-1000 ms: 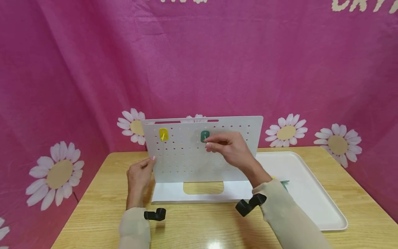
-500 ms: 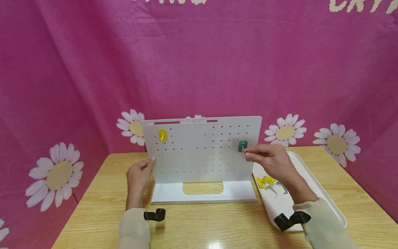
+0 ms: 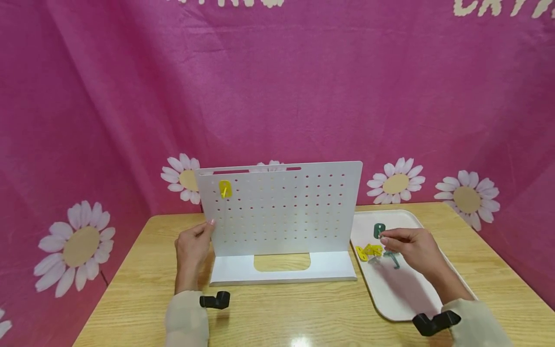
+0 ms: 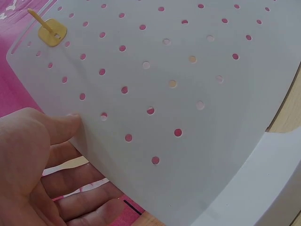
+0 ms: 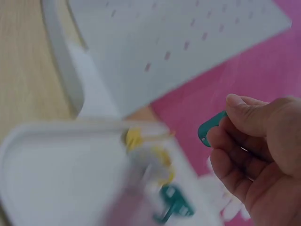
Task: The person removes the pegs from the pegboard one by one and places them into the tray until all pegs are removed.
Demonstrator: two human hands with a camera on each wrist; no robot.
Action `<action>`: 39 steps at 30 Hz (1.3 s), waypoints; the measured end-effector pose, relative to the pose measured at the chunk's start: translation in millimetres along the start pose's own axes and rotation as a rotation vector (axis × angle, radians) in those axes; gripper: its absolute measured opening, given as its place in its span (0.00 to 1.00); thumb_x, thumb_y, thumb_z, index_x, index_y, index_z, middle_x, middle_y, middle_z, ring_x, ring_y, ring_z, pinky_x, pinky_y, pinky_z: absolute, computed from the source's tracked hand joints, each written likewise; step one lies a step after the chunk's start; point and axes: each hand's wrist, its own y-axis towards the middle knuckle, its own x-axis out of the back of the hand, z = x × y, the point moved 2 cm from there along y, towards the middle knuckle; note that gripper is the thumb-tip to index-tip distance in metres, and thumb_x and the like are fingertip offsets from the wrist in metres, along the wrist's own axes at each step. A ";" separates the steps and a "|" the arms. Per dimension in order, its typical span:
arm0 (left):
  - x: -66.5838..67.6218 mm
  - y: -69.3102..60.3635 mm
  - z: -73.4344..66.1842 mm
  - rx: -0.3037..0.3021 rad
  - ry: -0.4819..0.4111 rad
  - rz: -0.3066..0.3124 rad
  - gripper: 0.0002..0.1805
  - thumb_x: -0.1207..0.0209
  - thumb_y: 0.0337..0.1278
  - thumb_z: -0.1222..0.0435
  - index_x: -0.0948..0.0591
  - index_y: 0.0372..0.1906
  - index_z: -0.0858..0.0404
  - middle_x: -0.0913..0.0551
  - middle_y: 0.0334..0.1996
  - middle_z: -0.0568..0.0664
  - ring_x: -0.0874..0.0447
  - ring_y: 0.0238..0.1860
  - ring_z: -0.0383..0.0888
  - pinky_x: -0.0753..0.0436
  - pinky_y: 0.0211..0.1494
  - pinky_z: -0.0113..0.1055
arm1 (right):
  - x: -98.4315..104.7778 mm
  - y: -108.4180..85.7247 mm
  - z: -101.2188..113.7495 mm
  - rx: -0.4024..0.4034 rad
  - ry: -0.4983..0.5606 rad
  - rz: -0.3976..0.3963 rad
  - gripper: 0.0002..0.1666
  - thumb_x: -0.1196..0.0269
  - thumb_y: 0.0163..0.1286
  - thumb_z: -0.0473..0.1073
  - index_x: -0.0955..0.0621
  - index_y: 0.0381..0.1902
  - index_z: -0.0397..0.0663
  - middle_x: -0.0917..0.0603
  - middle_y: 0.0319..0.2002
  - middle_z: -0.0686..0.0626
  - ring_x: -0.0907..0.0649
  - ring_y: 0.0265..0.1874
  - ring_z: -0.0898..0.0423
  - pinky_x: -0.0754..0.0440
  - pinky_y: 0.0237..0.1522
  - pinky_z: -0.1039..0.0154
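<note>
A white pegboard [image 3: 277,217] stands upright on its base. My left hand [image 3: 192,246] grips its left edge. In the left wrist view the thumb [image 4: 63,127] lies on the front face, while the other fingers reach behind the edge. One yellow hook [image 3: 225,189] sits in the upper left holes. Over the tray, my right hand [image 3: 409,248] pinches a green hook [image 3: 379,231] between thumb and fingers; its backplate faces up and its stem is mostly hidden. Below it lie several yellow hooks [image 3: 370,250] and another green hook [image 3: 393,259].
The white tray [image 3: 407,299] rests on the wooden table [image 3: 269,315], just right of the board's base. A greyish clear piece [image 5: 143,162] lies among the hooks, blurred in the right wrist view. A pink curtain [image 3: 277,86] with daisies hangs behind.
My right hand has carried the green hook from the board's upper middle rightward and down to above the tray. My left hand stays at the board's edge.
</note>
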 end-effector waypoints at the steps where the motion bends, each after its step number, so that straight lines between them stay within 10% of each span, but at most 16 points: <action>1: -0.1 0.1 -0.1 -0.001 0.003 0.002 0.34 0.43 0.64 0.38 0.18 0.61 0.60 0.18 0.55 0.62 0.25 0.59 0.57 0.30 0.63 0.56 | -0.1 -1.5 -7.8 -0.022 0.006 -0.002 0.14 0.34 0.69 0.36 0.15 0.48 0.28 0.13 0.40 0.38 0.13 0.31 0.57 0.16 0.35 0.66; 16: -0.1 1.7 0.4 0.008 0.012 0.013 0.36 0.43 0.64 0.37 0.19 0.63 0.60 0.17 0.55 0.61 0.23 0.58 0.57 0.28 0.62 0.55 | -3.8 -9.0 -46.1 -0.108 -0.090 -0.021 0.17 0.32 0.68 0.39 0.15 0.47 0.29 0.12 0.33 0.42 0.14 0.28 0.55 0.18 0.29 0.66; 39: 0.1 0.6 1.2 -0.002 -0.017 -0.002 0.32 0.41 0.64 0.40 0.18 0.61 0.60 0.16 0.53 0.61 0.21 0.55 0.55 0.28 0.61 0.54 | -35.0 20.3 81.8 0.173 0.003 0.111 0.18 0.30 0.67 0.42 0.14 0.50 0.35 0.11 0.40 0.47 0.13 0.36 0.55 0.16 0.37 0.65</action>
